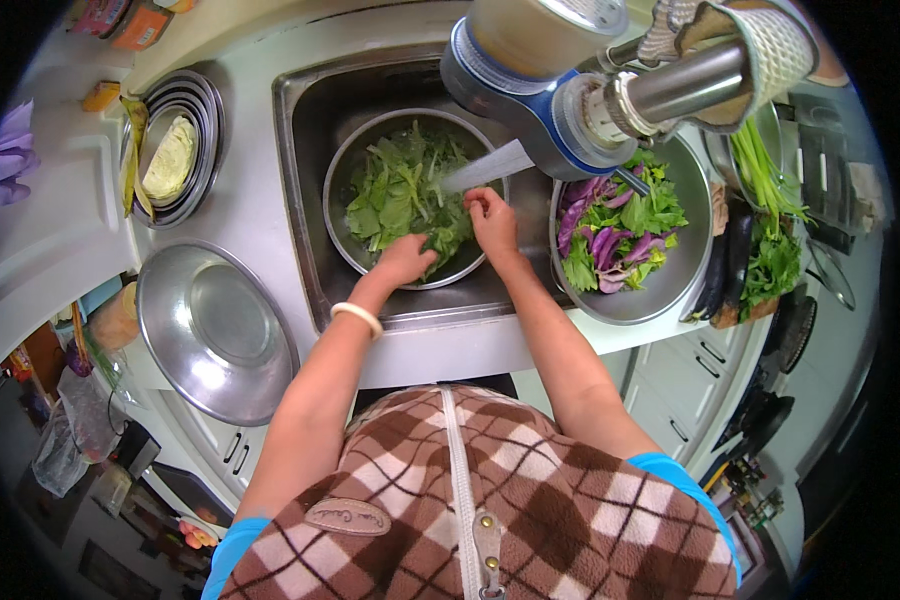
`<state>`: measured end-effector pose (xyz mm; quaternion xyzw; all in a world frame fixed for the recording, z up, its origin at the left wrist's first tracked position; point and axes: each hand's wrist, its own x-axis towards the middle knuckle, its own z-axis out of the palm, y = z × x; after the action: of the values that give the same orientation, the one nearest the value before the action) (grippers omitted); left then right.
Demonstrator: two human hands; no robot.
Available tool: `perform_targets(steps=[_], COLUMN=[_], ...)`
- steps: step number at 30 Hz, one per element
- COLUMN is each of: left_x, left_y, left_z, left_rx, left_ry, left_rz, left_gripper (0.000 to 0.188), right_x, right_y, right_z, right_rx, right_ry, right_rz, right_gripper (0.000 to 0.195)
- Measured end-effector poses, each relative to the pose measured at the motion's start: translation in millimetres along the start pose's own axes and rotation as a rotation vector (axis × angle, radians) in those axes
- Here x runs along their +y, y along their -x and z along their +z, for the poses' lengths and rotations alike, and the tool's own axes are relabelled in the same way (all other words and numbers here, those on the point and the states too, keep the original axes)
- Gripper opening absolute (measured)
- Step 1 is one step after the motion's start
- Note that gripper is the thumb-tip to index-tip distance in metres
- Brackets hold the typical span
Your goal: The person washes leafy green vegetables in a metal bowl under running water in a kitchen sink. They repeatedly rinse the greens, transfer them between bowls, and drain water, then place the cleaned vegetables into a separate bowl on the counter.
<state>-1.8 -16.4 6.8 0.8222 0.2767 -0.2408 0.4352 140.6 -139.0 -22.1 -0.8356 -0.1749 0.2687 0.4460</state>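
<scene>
A round metal basin (331, 202) stands in the stainless steel sink (298, 187) with leafy greens (390, 202) in water. My left hand (405, 260) reaches over its near rim, fingers and thumb around a clump of the greens. At the basin's right side, my right hand (493, 223) has its fingers curled beside the leaves; whether anything is between them cannot be seen. Water (487, 166) sprays into the basin from a blue-and-clear faucet filter (510, 112), which hangs over the sink's right part.
Right of the sink, a large metal bowl (675, 277) holds purple pods and green leaves. Beyond it lie eggplants (735, 244) and celery (772, 259). An overturned-looking or tilted metal basin (221, 330) overhangs the counter at left. Behind it, nested metal bowls (214, 150) hold a cut cabbage (171, 157).
</scene>
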Motion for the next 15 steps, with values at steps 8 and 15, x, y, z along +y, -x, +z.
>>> perform_targets(steps=[8, 15], left_x=[-17, -29], left_y=[1, -58], left_z=[-30, -8], left_rx=[0.310, 0.658], left_ry=[0.095, -0.408], left_rz=[-0.304, 0.192], left_gripper=[0.042, 0.049], right_x=[3, -26], right_y=[-22, -43], right_z=[19, 71], right_rx=[0.086, -0.089], right_ry=[0.093, 0.478], right_rz=[-0.105, -0.651], right_gripper=[0.021, 0.047])
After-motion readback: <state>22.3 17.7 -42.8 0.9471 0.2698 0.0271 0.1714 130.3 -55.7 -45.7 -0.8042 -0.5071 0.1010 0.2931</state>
